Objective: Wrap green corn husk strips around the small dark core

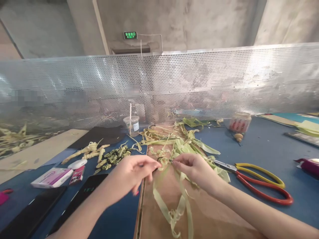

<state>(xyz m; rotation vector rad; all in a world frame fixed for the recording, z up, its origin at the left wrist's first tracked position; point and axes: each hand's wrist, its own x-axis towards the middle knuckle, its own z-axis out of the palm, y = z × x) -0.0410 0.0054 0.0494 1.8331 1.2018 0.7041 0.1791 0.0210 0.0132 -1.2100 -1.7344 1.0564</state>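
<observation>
"Blue tabletop [209, 132]. What's toward its left edge?"

"Two flat black devices [35, 210] toward the near left corner, a white-and-purple box [52, 177] just beyond, then a twisted green bundle [114, 156]."

"And the left hand [132, 172]?"

"By the left edge of the wooden board [211, 212], thumb and forefinger pinching a curled husk piece [164, 163]. The piece is above the board; pale strips [161, 204] trail below toward the near edge."

"The right hand [193, 167]?"

"Fingertips drawn narrow on the piece's right side; a dark bit there is too small to name."

"Farther right?"

"A jar [239, 122] near the far edge, scissors [233, 167] nearer, something purple [309, 167] toward the right edge."
</observation>
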